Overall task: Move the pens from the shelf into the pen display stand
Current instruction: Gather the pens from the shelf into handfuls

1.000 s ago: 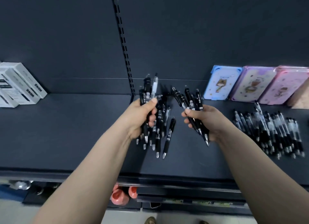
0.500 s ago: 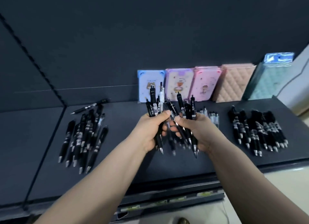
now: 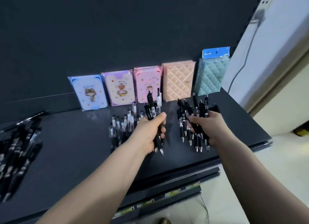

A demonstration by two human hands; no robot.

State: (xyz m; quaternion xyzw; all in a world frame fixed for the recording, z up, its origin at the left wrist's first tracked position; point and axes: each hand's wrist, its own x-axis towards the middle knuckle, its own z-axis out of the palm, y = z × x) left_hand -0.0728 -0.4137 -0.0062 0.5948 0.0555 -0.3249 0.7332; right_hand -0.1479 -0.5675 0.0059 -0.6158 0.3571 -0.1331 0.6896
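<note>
My left hand point(image 3: 151, 132) grips a bundle of black pens point(image 3: 152, 109), tips pointing down, above the dark shelf point(image 3: 75, 150). Further right, my right hand point(image 3: 208, 126) grips a second bundle of black pens point(image 3: 196, 108) the same way. Behind my left hand a row of clear-barrelled pens point(image 3: 122, 123) lies on the shelf. Another heap of black pens point(image 3: 18, 150) lies at the far left of the shelf. No pen display stand is in view.
Packaged notebooks lean against the dark back panel: blue point(image 3: 89, 93), purple point(image 3: 119, 88), pink point(image 3: 148, 83), quilted peach point(image 3: 178, 80) and quilted teal point(image 3: 211, 74). The shelf ends at the right, beside a white wall point(image 3: 267, 56) with a hanging cable. Lower shelf edges show below.
The view has swung right along the shelf. Both hands, each still holding its pen bundle, have moved apart; the pile of black pens now sits at the far left.
</note>
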